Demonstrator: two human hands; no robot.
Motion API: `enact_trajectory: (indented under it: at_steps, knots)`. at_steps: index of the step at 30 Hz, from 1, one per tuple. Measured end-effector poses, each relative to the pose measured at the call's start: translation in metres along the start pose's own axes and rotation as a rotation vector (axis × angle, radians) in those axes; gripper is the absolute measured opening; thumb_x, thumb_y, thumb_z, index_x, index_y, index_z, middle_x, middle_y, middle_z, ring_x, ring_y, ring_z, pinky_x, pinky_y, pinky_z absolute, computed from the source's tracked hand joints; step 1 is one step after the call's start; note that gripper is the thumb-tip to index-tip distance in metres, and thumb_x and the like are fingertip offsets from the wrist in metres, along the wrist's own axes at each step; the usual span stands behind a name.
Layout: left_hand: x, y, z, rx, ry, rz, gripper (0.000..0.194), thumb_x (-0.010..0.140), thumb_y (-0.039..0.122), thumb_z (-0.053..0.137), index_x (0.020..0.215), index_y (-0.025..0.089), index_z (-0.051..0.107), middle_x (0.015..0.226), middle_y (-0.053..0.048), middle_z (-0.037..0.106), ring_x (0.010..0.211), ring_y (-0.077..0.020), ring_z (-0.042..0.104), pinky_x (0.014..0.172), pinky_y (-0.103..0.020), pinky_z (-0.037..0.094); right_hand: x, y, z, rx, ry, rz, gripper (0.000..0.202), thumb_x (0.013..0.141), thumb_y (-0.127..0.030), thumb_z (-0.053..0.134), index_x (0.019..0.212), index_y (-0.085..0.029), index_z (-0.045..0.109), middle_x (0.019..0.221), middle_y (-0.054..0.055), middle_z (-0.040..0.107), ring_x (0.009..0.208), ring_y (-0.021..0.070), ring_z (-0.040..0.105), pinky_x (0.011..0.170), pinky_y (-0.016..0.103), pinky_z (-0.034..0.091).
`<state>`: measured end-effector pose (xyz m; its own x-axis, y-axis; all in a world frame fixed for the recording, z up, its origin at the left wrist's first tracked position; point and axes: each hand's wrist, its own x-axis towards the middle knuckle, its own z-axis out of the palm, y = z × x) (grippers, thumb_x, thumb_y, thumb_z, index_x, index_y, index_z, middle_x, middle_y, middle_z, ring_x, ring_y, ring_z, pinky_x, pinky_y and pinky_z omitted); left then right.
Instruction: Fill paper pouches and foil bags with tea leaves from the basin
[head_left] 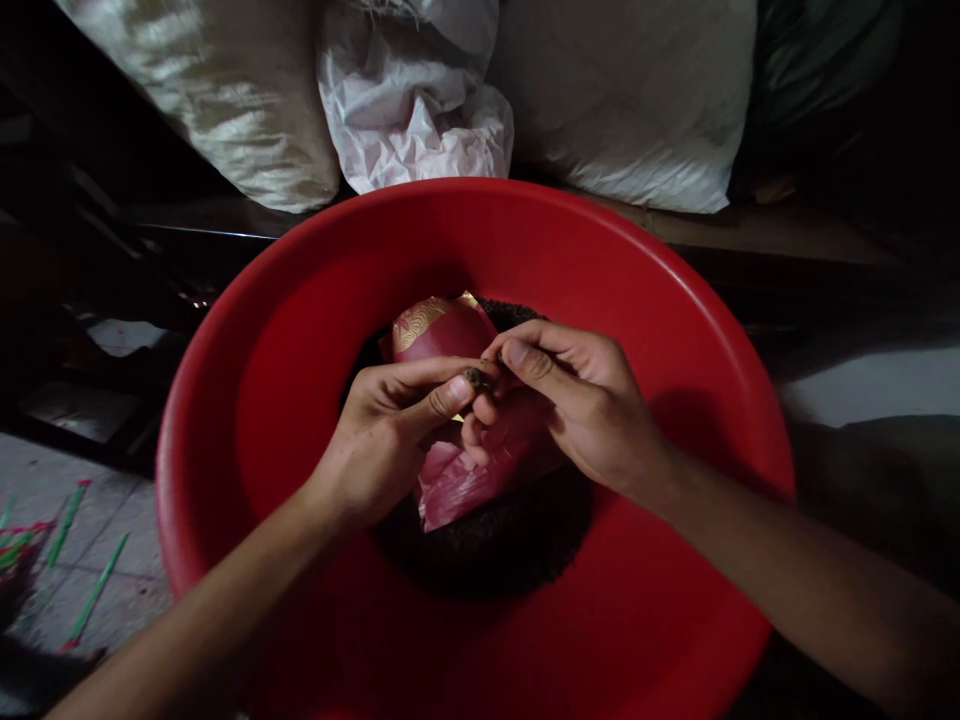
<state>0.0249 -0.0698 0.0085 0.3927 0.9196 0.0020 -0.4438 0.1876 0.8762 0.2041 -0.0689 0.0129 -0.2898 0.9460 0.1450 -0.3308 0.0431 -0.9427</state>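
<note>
Both hands meet above the middle of a large red basin (300,300). My left hand (397,425) pinches a small dark lump (472,377) between thumb and forefinger. Close beside it, my right hand (585,400) is closed at the fingertips, with a tiny dark bit at the thumb tip that is too small to name. Under the hands lies a shiny dark-red packet (465,485) with gold patterning at its far end. The packet rests on a heap of dark, loose material (487,550) at the basin's bottom.
Beyond the basin's far rim stand pale woven sacks (630,90) and a crumpled white plastic bag (420,120). Dark furniture is at the left. Green and red sticks (97,590) lie on the tiled floor at lower left.
</note>
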Motion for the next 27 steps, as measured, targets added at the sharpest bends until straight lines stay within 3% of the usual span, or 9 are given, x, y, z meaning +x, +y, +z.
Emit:
enact_trajectory:
  at_steps: [8,14,17,19,21,24,27]
  knots:
    - [-0.001,0.000,-0.004,0.056,-0.003,0.014,0.015,0.081,0.028,0.090,0.094,0.020,0.087,0.075,-0.007,0.076,0.057,-0.0139,0.068,0.052,-0.021,0.061,-0.002,0.003,0.000,0.056,-0.031,0.013,0.021,0.096,-0.037,0.075,0.101,-0.017,0.070,0.078,0.001,0.068,0.074,0.0172,0.073,0.074,0.034,0.065]
    - [0.001,0.000,-0.002,0.030,-0.031,0.024,0.011,0.082,0.023,0.088,0.093,0.020,0.087,0.075,-0.006,0.077,0.058,-0.0124,0.069,0.052,-0.017,0.060,-0.003,0.008,0.004,0.095,-0.062,-0.002,0.020,0.095,-0.035,0.074,0.100,-0.017,0.067,0.077,0.000,0.067,0.070,0.0140,0.069,0.071,0.030,0.061]
    - [0.001,-0.001,-0.003,0.058,-0.034,0.027,0.012,0.081,0.025,0.089,0.093,0.020,0.087,0.077,-0.007,0.077,0.063,-0.0137,0.071,0.052,-0.017,0.059,0.000,0.000,-0.004,0.055,-0.096,0.009,0.016,0.097,-0.034,0.067,0.095,-0.018,0.066,0.077,0.001,0.068,0.070,0.0149,0.068,0.070,0.030,0.058]
    - [0.000,-0.003,-0.004,0.111,-0.009,0.035,0.015,0.079,0.027,0.092,0.091,0.020,0.086,0.076,-0.007,0.077,0.062,-0.0143,0.070,0.051,-0.018,0.058,0.007,-0.010,-0.018,-0.121,-0.145,0.027,0.022,0.097,-0.034,0.062,0.082,-0.018,0.066,0.075,0.003,0.069,0.070,0.0164,0.067,0.070,0.031,0.056]
    - [0.001,-0.004,-0.006,0.186,0.039,0.049,0.018,0.077,0.029,0.093,0.090,0.020,0.086,0.073,-0.006,0.076,0.056,-0.0137,0.068,0.050,-0.020,0.058,0.015,-0.020,-0.033,-0.453,-0.118,-0.011,0.024,0.093,-0.030,0.063,0.073,-0.018,0.066,0.075,0.004,0.070,0.073,0.0174,0.066,0.073,0.031,0.054]
    - [0.001,-0.005,-0.007,0.336,0.100,0.097,0.018,0.076,0.032,0.094,0.087,0.020,0.086,0.070,-0.004,0.075,0.056,-0.0135,0.067,0.053,-0.021,0.059,0.022,-0.029,-0.047,-0.951,0.022,-0.180,0.008,0.088,-0.024,0.070,0.085,-0.019,0.075,0.083,0.003,0.075,0.078,0.0172,0.066,0.076,0.029,0.051]
    - [0.000,-0.007,-0.006,0.485,0.117,0.178,0.017,0.081,0.033,0.091,0.091,0.020,0.086,0.072,-0.003,0.076,0.060,-0.0135,0.070,0.058,-0.019,0.060,0.017,-0.026,-0.041,-1.122,-0.087,-0.334,0.013,0.094,-0.028,0.068,0.098,-0.020,0.078,0.087,0.002,0.078,0.078,0.0166,0.069,0.075,0.028,0.051]
